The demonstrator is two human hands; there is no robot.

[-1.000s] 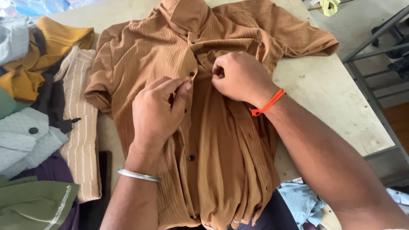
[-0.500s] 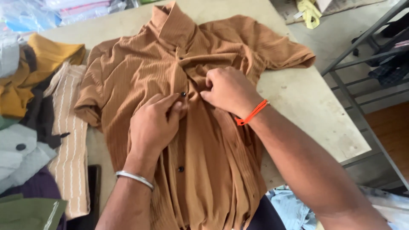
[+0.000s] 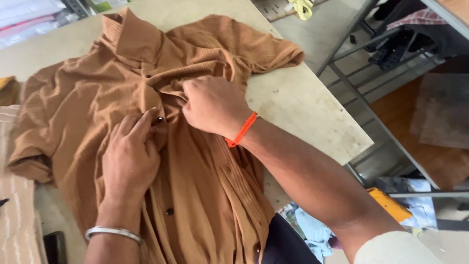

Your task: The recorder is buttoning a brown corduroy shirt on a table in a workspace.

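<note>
**Both hands at a shirt's button front**

While the brown shirt (image 3: 97,98) lies spread face-up on the pale table (image 3: 303,107), collar away from the person, the left hand (image 3: 129,159) presses on its front, fingertips drawn together at a dark button (image 3: 159,119). The right hand (image 3: 212,105), an orange band (image 3: 242,129) at its wrist, pinches the fabric edge just beside that button. A silver bangle (image 3: 113,232) circles the left wrist.
</note>
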